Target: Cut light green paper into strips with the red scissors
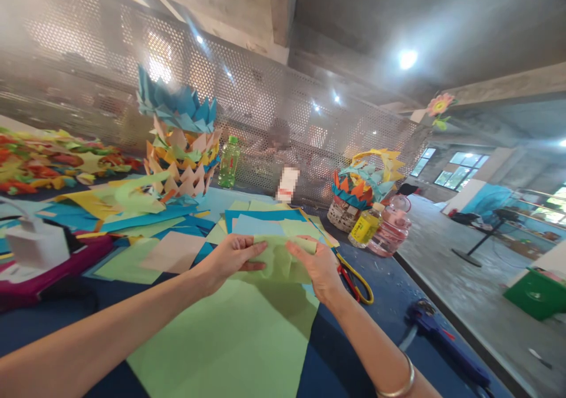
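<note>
My left hand (pixel 230 257) and my right hand (pixel 316 263) both pinch a small light green paper piece (pixel 278 257) held just above the table, one hand at each end, fingers closed on its edges. The piece looks partly folded. Under it lies a large light green sheet (pixel 230 339) on the blue table (pixel 389 295). Yellow-handled scissors (pixel 356 280) lie right beside my right hand.
Blue, green and peach paper squares (pixel 247 221) spread behind my hands. A tall folded-paper tower (pixel 181 144), green bottle (pixel 229 162), paper basket (pixel 358 191), yellow-labelled bottle (pixel 366 225) and pink jug (pixel 391 227) stand further back. A blue glue gun (pixel 437 333) lies right; white box (pixel 38 244) left.
</note>
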`<state>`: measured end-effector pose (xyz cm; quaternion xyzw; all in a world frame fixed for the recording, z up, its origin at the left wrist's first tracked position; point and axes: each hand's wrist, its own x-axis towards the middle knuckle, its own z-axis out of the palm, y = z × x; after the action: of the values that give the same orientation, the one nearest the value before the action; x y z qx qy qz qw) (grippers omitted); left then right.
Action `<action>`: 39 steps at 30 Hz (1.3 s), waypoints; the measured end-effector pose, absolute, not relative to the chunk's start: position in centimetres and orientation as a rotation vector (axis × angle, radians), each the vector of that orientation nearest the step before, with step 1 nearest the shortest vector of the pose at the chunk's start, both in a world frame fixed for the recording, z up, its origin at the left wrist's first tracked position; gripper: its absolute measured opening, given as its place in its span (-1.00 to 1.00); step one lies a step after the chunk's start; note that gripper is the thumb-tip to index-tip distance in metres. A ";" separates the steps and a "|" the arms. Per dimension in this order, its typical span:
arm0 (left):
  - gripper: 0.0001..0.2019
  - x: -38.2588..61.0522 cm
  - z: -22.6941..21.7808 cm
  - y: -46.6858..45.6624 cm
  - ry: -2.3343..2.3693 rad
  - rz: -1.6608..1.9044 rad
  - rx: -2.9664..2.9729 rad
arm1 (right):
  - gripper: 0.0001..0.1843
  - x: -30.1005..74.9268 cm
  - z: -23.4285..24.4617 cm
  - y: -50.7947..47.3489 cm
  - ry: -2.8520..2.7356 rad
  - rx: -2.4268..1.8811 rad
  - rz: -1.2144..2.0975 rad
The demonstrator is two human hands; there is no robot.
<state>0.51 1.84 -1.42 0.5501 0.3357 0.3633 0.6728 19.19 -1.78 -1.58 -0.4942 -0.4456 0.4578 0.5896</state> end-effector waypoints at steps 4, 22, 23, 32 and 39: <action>-0.80 0.3 -1.1 2.0 0.785 0.864 1.168 | -0.46 19.0 -1.7 -1.8 -1.130 -1.107 1.174; -0.81 0.4 -1.4 2.2 0.811 0.778 0.908 | -0.67 18.8 -2.5 -1.7 -1.260 -1.105 1.013; -0.81 0.4 -1.3 2.2 0.806 0.772 0.906 | -0.67 18.8 -2.5 -1.7 -1.271 -1.105 1.005; -0.73 0.8 -1.2 1.6 0.803 0.862 0.800 | -0.67 18.6 -2.2 -1.8 -1.285 -1.120 0.990; -0.65 0.6 -1.9 2.2 0.818 0.886 0.843 | -0.61 19.5 -2.2 -1.4 -1.243 -1.219 0.951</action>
<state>0.58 2.18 -1.94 0.3845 0.3730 0.4042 0.7413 19.48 -1.42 -2.15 -0.5143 -0.5246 0.4014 0.5470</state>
